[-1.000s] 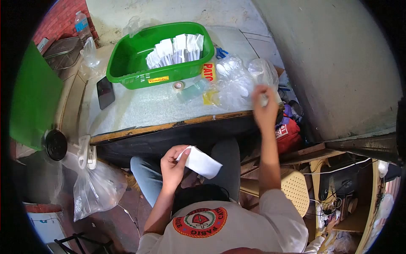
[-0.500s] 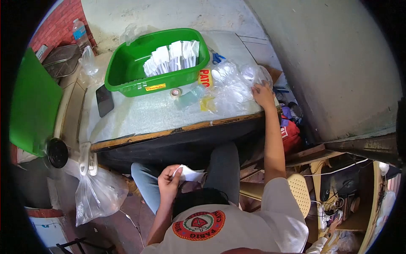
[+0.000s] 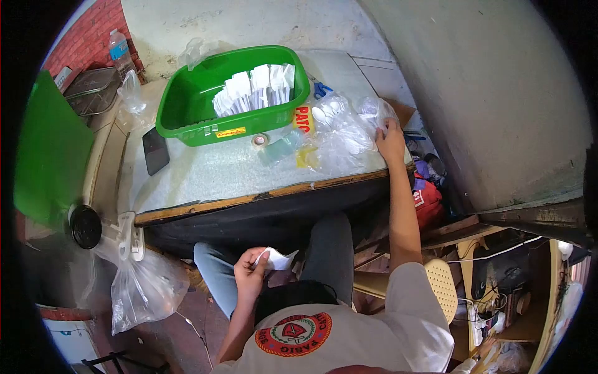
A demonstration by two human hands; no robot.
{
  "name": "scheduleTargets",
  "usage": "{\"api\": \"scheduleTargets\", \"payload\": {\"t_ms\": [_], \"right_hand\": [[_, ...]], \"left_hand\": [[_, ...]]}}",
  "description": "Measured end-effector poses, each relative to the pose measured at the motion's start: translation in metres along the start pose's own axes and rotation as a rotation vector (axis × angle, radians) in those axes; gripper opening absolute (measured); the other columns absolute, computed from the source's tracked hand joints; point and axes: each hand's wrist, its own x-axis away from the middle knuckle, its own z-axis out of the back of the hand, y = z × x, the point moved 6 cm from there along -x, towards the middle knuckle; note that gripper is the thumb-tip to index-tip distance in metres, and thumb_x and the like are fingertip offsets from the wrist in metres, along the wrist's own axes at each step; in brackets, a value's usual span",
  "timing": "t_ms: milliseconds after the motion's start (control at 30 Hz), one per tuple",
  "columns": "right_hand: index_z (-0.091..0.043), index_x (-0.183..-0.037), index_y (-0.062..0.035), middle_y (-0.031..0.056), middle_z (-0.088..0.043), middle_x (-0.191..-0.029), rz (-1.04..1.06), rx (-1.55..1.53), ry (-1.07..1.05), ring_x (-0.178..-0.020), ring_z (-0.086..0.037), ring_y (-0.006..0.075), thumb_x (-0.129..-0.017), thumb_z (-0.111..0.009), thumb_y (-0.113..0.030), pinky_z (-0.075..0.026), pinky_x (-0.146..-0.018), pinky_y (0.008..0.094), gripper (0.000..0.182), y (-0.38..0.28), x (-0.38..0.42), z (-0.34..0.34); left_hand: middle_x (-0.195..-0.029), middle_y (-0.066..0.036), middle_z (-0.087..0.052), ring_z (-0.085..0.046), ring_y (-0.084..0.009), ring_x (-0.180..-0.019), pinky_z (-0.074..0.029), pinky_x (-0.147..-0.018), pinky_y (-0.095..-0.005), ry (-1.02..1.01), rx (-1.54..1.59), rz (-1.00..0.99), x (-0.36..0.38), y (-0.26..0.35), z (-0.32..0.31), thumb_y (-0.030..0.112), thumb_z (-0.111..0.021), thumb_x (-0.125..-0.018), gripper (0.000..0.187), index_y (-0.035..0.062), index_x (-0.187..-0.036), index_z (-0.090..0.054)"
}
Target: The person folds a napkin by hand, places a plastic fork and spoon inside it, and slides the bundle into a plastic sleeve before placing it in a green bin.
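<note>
Low over my lap, my left hand (image 3: pixel 249 276) pinches a small piece of white paper (image 3: pixel 278 259) between thumb and fingers. My right hand (image 3: pixel 390 144) reaches to the right end of the table, its thumb and fingers closed on a clear plastic bag (image 3: pixel 374 110) with white items inside. Just left of it lies another clear plastic bag (image 3: pixel 341 134) holding white plastic spoons (image 3: pixel 324 111). A green basin (image 3: pixel 180 132) stands at the back with several white paper packets (image 3: pixel 258 90) lined up in it.
On the table (image 3: pixel 212 181) lie a phone (image 3: pixel 156 151), a tape roll (image 3: pixel 260 141) and blue-handled scissors (image 3: pixel 321 90). A water bottle (image 3: pixel 121 50) stands back left. A clipped plastic bag (image 3: pixel 149 293) hangs at the left front corner. The grey wall (image 3: pixel 492 112) rises on the right.
My right hand has shifted slightly, its fingers now more curled over the bag's edge. My left hand still holds the paper, which is tilted a little differently. The view has moved slightly.
</note>
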Motion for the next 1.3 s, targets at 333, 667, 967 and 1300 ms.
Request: {"api": "scheduleTargets", "payload": {"t_ms": [333,667,967,1300], "right_hand": [[-0.053,-0.125,0.0073,0.0254,-0.063,-0.119,-0.198,-0.146,0.02,-0.09,-0.067,0.0363,-0.089,-0.065,-0.019,-0.051,-0.081,0.0387,0.046,0.08,-0.005,-0.031],[-0.053,-0.128,0.0084,0.0156,-0.062,-0.121,-0.497,-1.052,0.088,-0.106,-0.059,0.0203,-0.096,-0.058,-0.017,-0.043,-0.095,0.0303,0.041,0.072,0.002,-0.016],[-0.052,-0.13,0.0068,0.0137,-0.06,-0.128,-0.584,-1.239,0.074,-0.114,-0.057,0.0214,-0.093,-0.067,-0.02,-0.041,-0.1,0.0311,0.049,0.044,0.002,0.01],[-0.059,-0.124,0.0027,0.0095,-0.065,-0.118,-0.601,-1.251,-0.02,-0.106,-0.061,0.0178,-0.09,-0.069,-0.013,-0.045,-0.092,0.0303,0.039,0.065,0.006,-0.005]], "left_hand": [[-0.09,-0.004,-0.069,-0.061,-0.0073,-0.082,-0.048,-0.075,-0.0223,0.001,-0.009,-0.009,-0.003,-0.009,0.001,0.009,-0.064,-0.095,0.011,-0.0013,-0.1,-0.066],[-0.09,-0.004,-0.07,-0.062,-0.0075,-0.081,-0.048,-0.075,-0.0223,-0.03,-0.053,-0.042,-0.006,-0.006,-0.005,0.008,-0.064,-0.095,0.011,-0.0011,-0.101,-0.066],[-0.09,-0.004,-0.069,-0.062,-0.0074,-0.08,-0.049,-0.073,-0.0216,-0.022,-0.005,-0.001,-0.004,-0.011,-0.003,0.007,-0.063,-0.095,0.011,-0.0017,-0.102,-0.065],[-0.09,-0.005,-0.07,-0.063,-0.0077,-0.08,-0.05,-0.073,-0.0219,-0.029,-0.016,-0.015,-0.003,-0.01,-0.006,0.008,-0.063,-0.095,0.012,-0.0023,-0.102,-0.065]]}}
